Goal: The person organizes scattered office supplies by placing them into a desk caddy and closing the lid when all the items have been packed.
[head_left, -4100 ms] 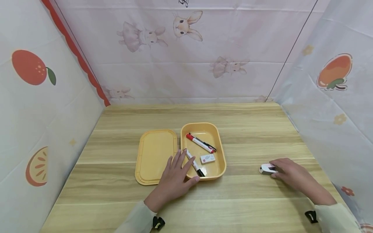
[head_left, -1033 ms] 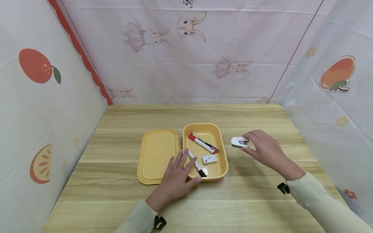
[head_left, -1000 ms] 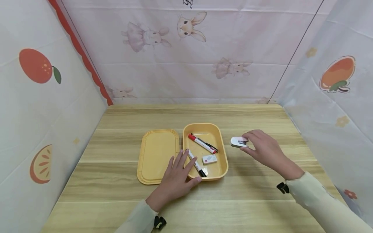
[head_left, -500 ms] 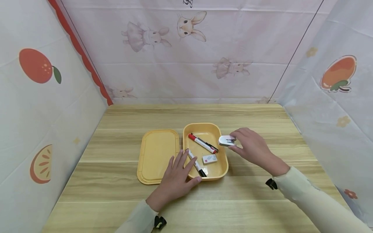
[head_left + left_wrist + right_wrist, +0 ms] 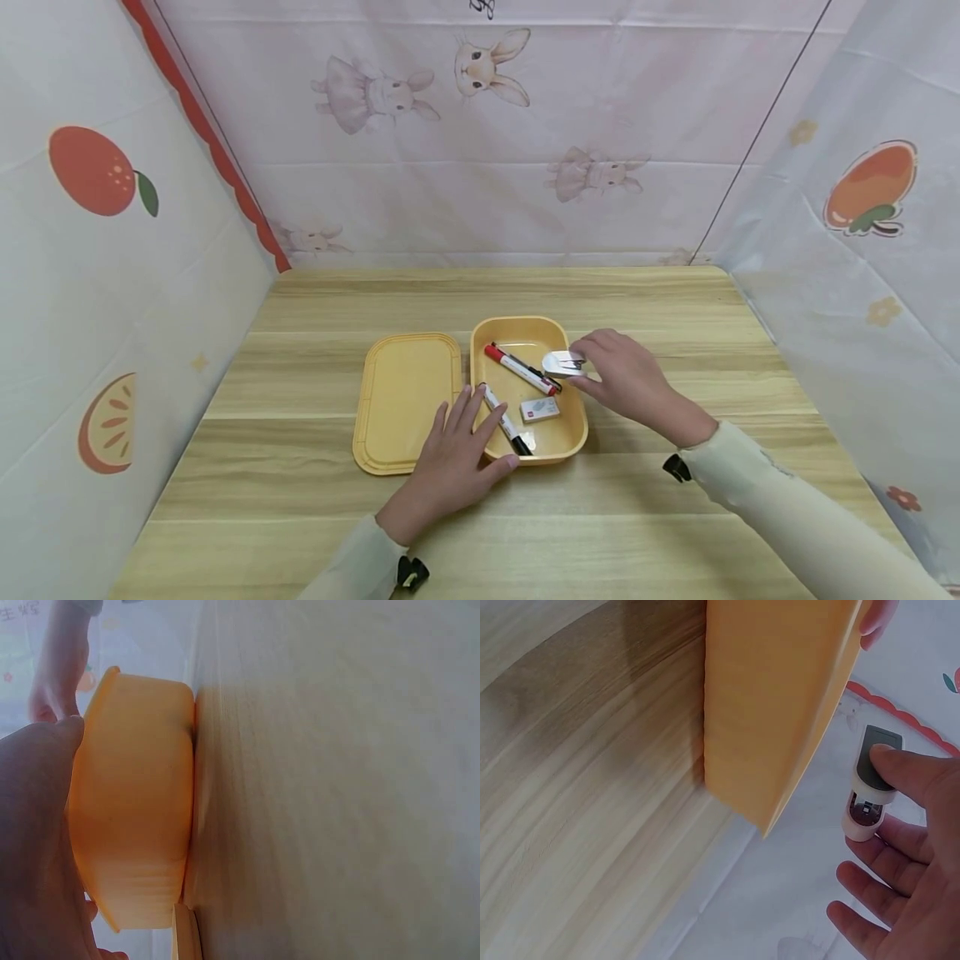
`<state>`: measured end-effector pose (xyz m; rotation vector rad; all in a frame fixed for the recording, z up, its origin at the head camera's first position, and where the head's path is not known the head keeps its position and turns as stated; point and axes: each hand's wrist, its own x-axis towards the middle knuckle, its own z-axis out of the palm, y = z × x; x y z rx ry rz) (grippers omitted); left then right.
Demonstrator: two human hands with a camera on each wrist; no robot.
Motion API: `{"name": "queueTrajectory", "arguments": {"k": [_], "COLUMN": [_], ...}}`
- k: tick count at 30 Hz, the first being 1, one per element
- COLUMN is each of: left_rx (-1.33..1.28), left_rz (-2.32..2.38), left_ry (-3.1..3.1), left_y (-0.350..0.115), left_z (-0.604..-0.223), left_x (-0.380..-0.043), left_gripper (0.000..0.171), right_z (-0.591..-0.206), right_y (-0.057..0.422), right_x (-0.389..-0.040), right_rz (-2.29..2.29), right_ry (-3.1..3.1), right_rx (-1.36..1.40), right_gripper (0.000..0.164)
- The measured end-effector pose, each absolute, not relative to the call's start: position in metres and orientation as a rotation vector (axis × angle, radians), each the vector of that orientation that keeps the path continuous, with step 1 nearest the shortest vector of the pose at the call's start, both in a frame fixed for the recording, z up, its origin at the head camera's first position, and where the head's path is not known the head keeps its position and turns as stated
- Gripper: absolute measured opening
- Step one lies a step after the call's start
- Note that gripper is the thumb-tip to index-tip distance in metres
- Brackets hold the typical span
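Note:
My right hand (image 5: 630, 379) pinches a small white stapler (image 5: 558, 363) between thumb and fingers, above the right part of a yellow box (image 5: 580, 433). In the right wrist view my thumb presses the dark grey side of the stapler (image 5: 865, 811), and the other fingers are bent loosely. My left hand (image 5: 453, 479) rests with spread fingers on the box's left and near rim. Inside the box lie a red-capped marker (image 5: 517, 369), a black pen (image 5: 553, 382) partly behind it, a black-capped marker (image 5: 513, 432) and a small white carton (image 5: 539, 409) with a red mark.
A flat yellow lid (image 5: 408, 400) lies left of the box on the wood-grain table (image 5: 300, 467). Printed cloth walls (image 5: 600, 92) enclose the table at the back and both sides.
My right hand picked the stapler up from the right of the table and carried it left, past the box's right rim, to over the box. The left hand stays on the box.

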<state>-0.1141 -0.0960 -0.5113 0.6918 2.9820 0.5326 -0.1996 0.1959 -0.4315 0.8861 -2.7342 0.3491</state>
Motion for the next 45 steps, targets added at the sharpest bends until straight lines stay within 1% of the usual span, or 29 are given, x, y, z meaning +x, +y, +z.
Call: {"name": "queueTrajectory", "arguments": {"k": [6,16,23,27,33,39,45], "left_rx": [0.698,0.721,0.727,0.724,0.714,0.707,0.705], "left_rz": [0.544,0.536,0.544,0.533,0.524,0.519,0.520], "left_ry": [2.985,2.998,3.003,3.001,2.995,2.989,2.981], "left_y": [-0.096,-0.097,-0.097,-0.097,-0.098,-0.097,-0.097], "left_z": [-0.512,-0.512,-0.512,-0.513,-0.514,-0.513,-0.512], "left_x": [-0.114,-0.114,-0.114,-0.115,-0.114,-0.114,-0.114], "left_gripper": [0.081,0.081,0.081,0.082,0.083,0.083,0.084], "right_z": [-0.437,-0.447,-0.452,-0.458,-0.463,-0.469,-0.477], "right_y": [0.184,0.166,0.153,0.148,0.142,0.139,0.136], "right_x": [-0.203,-0.211,-0.213,-0.215,-0.216,-0.216,-0.218], "right_rz": [0.348,0.331,0.285,0.237,0.181,0.123,0.075], "right_ry": [-2.730,-2.727,-2.765,-2.768,-2.739,-2.666,-2.699], "right_rx": [0.916,0.991,0.980,0.988,1.027,1.082,1.068], "right_gripper": [0.044,0.041,0.041,0.040,0.044,0.043,0.042]}}
